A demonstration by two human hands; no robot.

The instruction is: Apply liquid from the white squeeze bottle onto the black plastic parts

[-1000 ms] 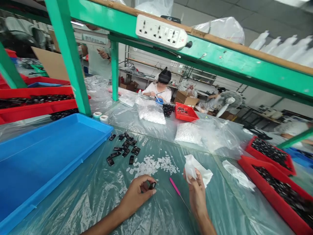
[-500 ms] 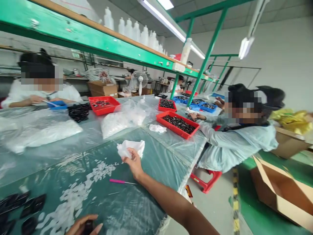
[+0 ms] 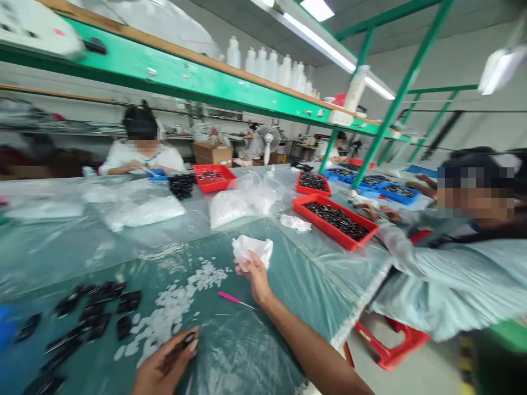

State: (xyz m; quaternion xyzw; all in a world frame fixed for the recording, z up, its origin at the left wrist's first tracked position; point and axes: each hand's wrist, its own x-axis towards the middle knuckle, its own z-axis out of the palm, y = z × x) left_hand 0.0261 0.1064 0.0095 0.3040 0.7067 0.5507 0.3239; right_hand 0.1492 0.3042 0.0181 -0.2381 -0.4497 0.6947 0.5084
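Note:
My left hand point(image 3: 167, 362), at the bottom of the view, pinches a small glossy black oval part point(image 3: 189, 339) between thumb and fingers. Further out over the green tabletop point(image 3: 222, 351), my right hand point(image 3: 258, 277) is closed on a crumpled white cloth point(image 3: 260, 249); part of it is covered by my fingers. Loose small white translucent pieces point(image 3: 175, 304) spread between the two hands and to the left. A screwdriver with a pink handle point(image 3: 228, 297) lies just left of my right wrist. Several black parts point(image 3: 99, 307) are grouped left of the white pieces.
Red trays point(image 3: 335, 222) of dark parts stand at the back right, beside another crumpled white cloth point(image 3: 295, 222). Clear bags point(image 3: 230, 208) of white material lie across the back. A co-worker's sleeve point(image 3: 444, 263) is at the right edge. A green shelf point(image 3: 197, 77) runs overhead.
The view has swung left, so more of the black parts show. My left hand has come further into view with the black part. My right hand still grips the white cloth.

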